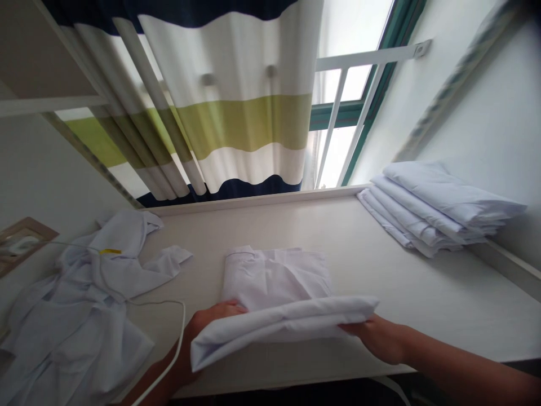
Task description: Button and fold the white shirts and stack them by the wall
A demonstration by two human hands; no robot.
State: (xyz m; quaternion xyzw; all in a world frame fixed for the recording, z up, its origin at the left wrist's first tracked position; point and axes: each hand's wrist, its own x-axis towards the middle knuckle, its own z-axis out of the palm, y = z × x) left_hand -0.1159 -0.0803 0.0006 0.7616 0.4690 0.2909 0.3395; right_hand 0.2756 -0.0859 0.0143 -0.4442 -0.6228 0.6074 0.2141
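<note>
A white garment [279, 276] lies partly folded at the middle of the pale tabletop, its near part lifted and doubled over in a thick roll. My left hand [217, 316] grips the left side of this fold, with most of its fingers behind the cloth. At the fold's right end my right hand [374, 332] is closed on the fabric, fingertips tucked underneath. A loose heap of crumpled white garments [88, 304] lies at the left. On the far right sits a neat stack of folded white garments [431, 208].
A white cable [182, 321] runs over the heap and past my left forearm. Beyond the tabletop's raised back edge [262, 202] hang striped curtains [249, 124] beside a window with white bars [333, 121]. A wall socket [25, 242] is at the left.
</note>
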